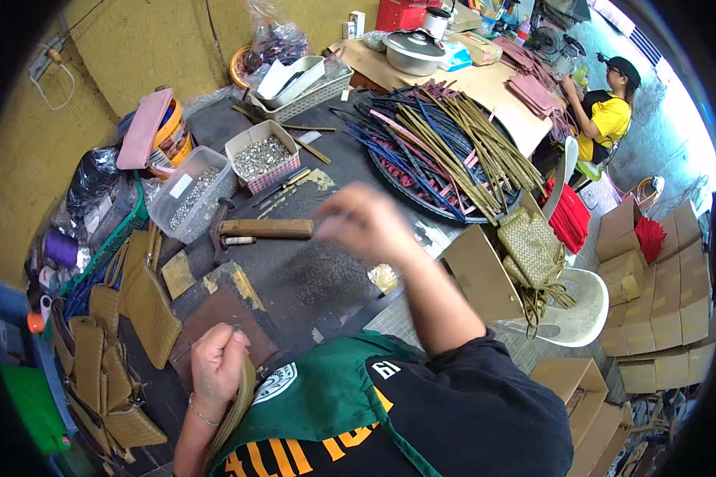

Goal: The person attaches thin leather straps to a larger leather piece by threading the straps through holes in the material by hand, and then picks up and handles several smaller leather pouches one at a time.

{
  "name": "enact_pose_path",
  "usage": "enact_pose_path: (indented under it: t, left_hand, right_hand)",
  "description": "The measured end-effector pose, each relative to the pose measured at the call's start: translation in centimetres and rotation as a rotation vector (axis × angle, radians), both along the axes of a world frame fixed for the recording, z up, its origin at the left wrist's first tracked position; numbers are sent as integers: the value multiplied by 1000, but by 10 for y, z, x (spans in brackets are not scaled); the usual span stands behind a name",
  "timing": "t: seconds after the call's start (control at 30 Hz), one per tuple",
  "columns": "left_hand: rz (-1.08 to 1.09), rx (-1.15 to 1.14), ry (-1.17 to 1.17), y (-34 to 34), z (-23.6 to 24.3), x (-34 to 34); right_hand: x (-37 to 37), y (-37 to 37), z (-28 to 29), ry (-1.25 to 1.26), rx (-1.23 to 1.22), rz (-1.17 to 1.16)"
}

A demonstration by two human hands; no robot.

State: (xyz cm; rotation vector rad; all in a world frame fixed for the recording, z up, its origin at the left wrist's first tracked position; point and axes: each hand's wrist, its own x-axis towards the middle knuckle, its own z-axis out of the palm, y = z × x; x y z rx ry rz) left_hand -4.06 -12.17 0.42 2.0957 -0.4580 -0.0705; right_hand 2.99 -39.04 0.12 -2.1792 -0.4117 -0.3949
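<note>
My left hand (219,362) is closed near the table's front edge, pinching an olive-green strap (245,391) that hangs down along my forearm. Beneath that hand lies a brown square pad (229,318). My right hand (362,222) hovers over the dark tabletop, its fingers smeared by motion. It is nearest to the handle end of a hammer (269,229), which lies on the table; whether they touch is unclear. Beyond the hammer stand a clear plastic tub (191,195) and a pink-and-white basket (261,155), both holding small metal pieces.
Woven olive bags (147,310) are piled at the left. A round black tray (390,171) carries many olive, blue and pink strips. More olive bags (533,246) sit by a white chair (585,310) at right. Cardboard boxes (668,294) are stacked beyond; a person in yellow (608,119) works farther back.
</note>
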Motion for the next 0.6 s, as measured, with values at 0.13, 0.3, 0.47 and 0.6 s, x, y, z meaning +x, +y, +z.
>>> enact_pose_path:
  t: [0.13,0.3,0.47,0.6]
  left_hand:
    - [135,-48,42,17,0,-9]
    - [146,-54,202,20,2,-13]
    - [177,-284,193,6,-4,-19]
    - [-16,-172,65,-1,5,-15]
  right_hand:
    - [36,-149,-42,214,-2,-808]
    - [24,-243,-117,198,-632,-961]
    - [24,-238,-113,98,-873,-836]
    - [25,-236,-95,282,-869,-896]
